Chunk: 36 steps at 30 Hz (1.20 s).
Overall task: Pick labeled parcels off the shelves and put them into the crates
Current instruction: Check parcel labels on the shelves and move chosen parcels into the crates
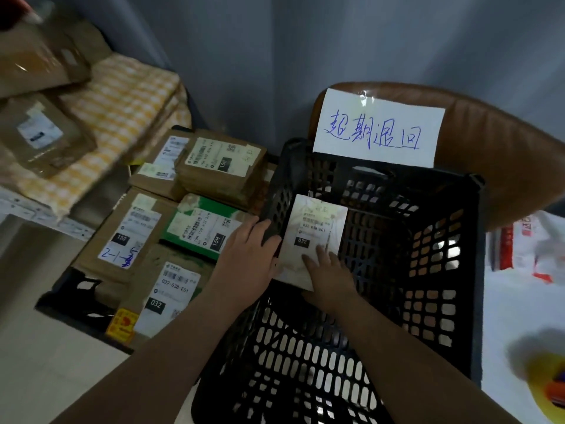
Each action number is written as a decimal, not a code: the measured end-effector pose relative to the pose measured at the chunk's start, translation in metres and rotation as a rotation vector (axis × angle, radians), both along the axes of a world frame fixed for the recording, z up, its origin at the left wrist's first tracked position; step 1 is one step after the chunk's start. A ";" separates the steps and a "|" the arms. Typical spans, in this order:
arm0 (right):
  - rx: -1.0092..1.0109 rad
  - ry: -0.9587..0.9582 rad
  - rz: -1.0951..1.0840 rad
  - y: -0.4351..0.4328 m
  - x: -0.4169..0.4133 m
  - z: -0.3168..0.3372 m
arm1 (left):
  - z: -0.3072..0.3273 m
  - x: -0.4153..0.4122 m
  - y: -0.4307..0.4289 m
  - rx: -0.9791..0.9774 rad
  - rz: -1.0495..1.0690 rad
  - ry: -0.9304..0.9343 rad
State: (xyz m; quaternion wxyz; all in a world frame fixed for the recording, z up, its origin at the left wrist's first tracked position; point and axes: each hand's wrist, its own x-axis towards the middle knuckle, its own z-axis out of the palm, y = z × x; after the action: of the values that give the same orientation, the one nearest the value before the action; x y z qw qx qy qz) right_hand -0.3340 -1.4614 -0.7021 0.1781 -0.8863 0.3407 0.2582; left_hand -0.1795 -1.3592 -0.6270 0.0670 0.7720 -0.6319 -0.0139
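Both hands hold a white parcel (308, 240) inside a black perforated crate (428, 240), close against the crate's left wall. The left hand (247, 255) reaches over that wall, its fingers curled around the parcel's left edge, with the fingertips partly hidden by the rim. The right hand (327, 270) lies on the parcel's lower right part, fingers (321, 250) flat and close together on its face, just below the black "032" tag on the label. The parcel stands tilted, its label facing up toward the camera. The crate sits on a brown leather chair (504, 148), and a white paper sign (377, 128) with blue handwritten characters stands against the chair's back, behind the crate's far rim. To the left, a second crate (70, 298) is filled with labeled parcels: a brown box marked "032" (165, 289) nearest the camera, a green parcel marked "15H" (201, 228) beside the left hand, a brown box with blue handwriting (128, 234) to its left, and more brown boxes (220, 163) stacked behind. Further left, a shelf (46, 221) carries a yellow checked cloth bundle (122, 108) with brown cardboard parcels (42, 136) on it. At the right edge lie white plastic bags with red print (532, 243).
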 end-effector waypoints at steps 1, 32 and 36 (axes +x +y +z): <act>0.032 0.002 -0.041 0.003 -0.004 0.007 | 0.003 -0.004 0.003 0.005 -0.011 -0.012; -0.166 -1.163 0.711 0.444 0.346 0.442 | 0.378 0.221 0.522 -0.187 0.752 -0.403; -0.089 -1.294 0.750 0.497 0.379 0.468 | 0.400 0.241 0.581 -0.209 0.829 -0.487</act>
State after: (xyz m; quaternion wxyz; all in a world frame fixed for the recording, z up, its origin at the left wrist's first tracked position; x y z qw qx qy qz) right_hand 0.0446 -0.9641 -0.2346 0.2070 -0.9242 -0.1468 -0.2853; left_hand 0.0618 -0.7778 -0.2272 -0.0056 0.9285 -0.2669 0.2583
